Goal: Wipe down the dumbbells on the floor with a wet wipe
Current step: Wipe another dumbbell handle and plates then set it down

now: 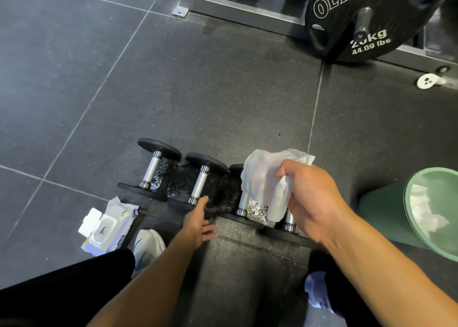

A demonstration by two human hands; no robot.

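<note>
Head view: the right hand (312,203) grips the wet wipe (262,180) just above the dumbbells (200,183) rowed on the floor (173,91), lower centre, while the left hand (198,220) rests open-fingered against them. Wiping looks under way; next, probably, press the wipe around the handle (244,203) beneath.

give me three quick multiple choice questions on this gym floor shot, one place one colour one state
1. Where does the wet wipe pack lie?
A left of the dumbbells
B on a bench
C on a shelf

2. What colour is the bin?
A red
B green
C yellow

3. What is the right hand doing?
A lying flat on the floor
B gripping a wet wipe
C lifting a dumbbell

Key: A, it lies beside the leftmost dumbbell; B, its wall is green; B, its fingers curl round the white wipe.
</note>
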